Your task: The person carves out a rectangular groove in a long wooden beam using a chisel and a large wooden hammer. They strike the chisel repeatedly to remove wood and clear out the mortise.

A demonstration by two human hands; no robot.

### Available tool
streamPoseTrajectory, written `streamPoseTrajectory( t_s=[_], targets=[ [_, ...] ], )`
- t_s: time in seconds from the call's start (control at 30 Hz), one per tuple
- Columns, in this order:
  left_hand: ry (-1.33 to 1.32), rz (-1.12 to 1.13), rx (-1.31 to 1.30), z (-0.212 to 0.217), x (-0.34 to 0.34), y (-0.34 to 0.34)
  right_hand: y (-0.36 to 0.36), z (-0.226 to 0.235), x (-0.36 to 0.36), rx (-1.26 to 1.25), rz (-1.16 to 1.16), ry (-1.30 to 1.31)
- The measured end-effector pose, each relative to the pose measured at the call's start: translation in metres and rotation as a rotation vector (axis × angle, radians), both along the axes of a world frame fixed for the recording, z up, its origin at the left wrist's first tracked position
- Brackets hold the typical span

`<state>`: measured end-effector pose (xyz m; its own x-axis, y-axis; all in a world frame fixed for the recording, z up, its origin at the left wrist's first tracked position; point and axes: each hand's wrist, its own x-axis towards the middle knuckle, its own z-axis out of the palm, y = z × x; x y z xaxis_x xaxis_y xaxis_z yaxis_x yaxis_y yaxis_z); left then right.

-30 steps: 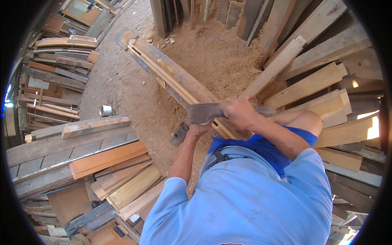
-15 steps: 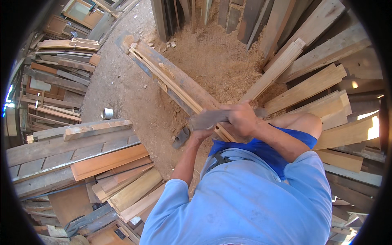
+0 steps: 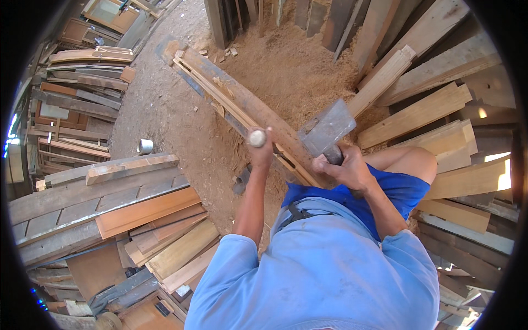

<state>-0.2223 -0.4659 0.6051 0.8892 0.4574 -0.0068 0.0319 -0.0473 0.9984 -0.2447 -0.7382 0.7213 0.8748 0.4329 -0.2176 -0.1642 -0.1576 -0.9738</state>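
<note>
My left hand (image 3: 262,155) is closed around an upright chisel; only the round pale end of its handle (image 3: 257,138) shows, and the blade is hidden below my fist. It stands over a narrow wooden strip (image 3: 220,104) with slots cut in it, lying along a thick plank (image 3: 253,110). In my right hand (image 3: 350,171) is the handle of a mallet. The grey, block-shaped mallet head (image 3: 328,129), smeared by motion, is apart from the chisel, to its right. The strip's near end lies by my blue shorts.
Wood shavings (image 3: 291,71) cover the ground beyond the plank. Boards (image 3: 418,115) lean on the right, and stacked planks (image 3: 148,214) lie at left. A metal can (image 3: 144,146) stands on the ground at left. A dark object (image 3: 241,180) lies beside my left forearm.
The mallet has moved from over my left hand to the right, and its head has turned. The chisel handle's end now shows in my left hand, which is slightly farther from me.
</note>
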Motion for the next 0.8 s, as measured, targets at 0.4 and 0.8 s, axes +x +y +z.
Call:
streamPoseTrajectory(
  t_s=[0.4,0.8],
  targets=[
    [-0.048,-0.277,0.141,0.049,0.033,-0.02,-0.012,0.063,0.007,0.105,-0.223,-0.269],
    [0.014,-0.3,0.214,0.043,0.036,-0.021,-0.023,0.092,0.014,0.084,-0.379,-0.353]
  ],
)
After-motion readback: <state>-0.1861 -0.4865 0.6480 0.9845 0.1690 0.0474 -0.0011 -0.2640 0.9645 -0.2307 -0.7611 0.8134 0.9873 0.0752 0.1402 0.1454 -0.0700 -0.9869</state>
